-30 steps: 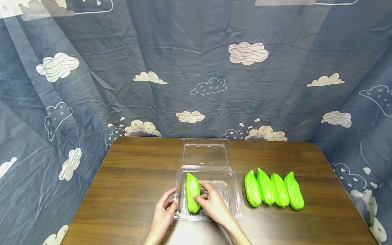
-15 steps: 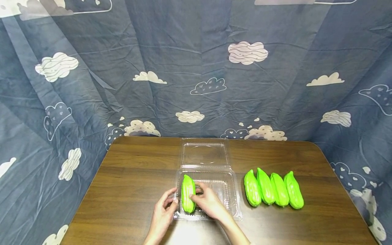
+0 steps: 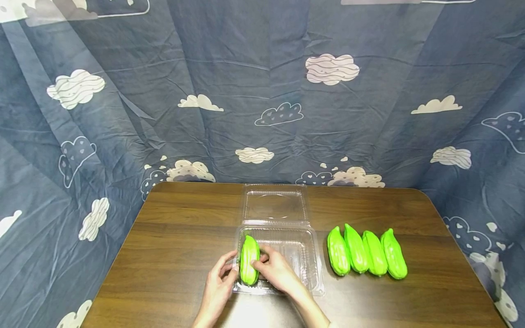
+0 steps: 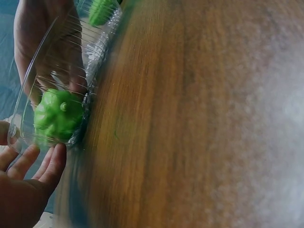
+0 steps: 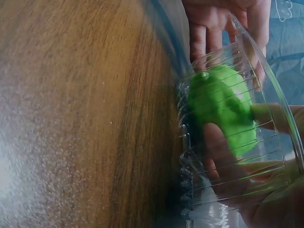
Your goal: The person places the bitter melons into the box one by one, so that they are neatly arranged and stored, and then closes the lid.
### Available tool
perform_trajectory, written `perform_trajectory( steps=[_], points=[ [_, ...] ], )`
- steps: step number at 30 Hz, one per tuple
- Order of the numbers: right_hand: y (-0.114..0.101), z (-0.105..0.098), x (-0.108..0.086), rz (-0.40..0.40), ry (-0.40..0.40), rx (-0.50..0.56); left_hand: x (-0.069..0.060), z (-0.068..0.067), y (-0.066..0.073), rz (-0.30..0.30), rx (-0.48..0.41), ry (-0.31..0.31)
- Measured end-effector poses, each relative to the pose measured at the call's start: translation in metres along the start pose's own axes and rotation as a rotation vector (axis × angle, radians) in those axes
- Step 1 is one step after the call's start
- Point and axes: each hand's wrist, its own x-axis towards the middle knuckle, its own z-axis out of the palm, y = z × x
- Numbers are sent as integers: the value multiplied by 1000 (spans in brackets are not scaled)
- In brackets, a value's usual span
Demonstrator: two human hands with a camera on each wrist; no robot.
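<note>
My right hand grips a glossy bright green toy vegetable, long and ridged with a pointed far end. It stands lengthwise inside the base of a clear plastic clamshell container, against the left wall. In the right wrist view, fingers and thumb hold the green vegetable from both sides, seen through the ribbed wall. My left hand pinches the container's left rim; in the left wrist view several of its fingers touch the outer wall. Whether the vegetable's underside touches the container floor is hidden.
The container's lid lies folded back towards the table's far edge. Several more green toy vegetables lie side by side on the brown wooden table to the right. A blue cloud-patterned curtain surrounds the table behind and at the sides.
My right hand has moved left with the green toy vegetable, from nearer the container's middle to its left wall. The left hand has stayed at the rim.
</note>
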Motion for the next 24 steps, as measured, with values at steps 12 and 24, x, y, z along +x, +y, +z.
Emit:
perform_trajectory(
  steps=[12, 24],
  points=[
    [0, 0, 2, 21, 21, 15, 1, 0, -1, -22, -7, 3],
    [1, -9, 1, 24, 24, 25, 0, 1, 9, -27, 10, 4]
  ],
)
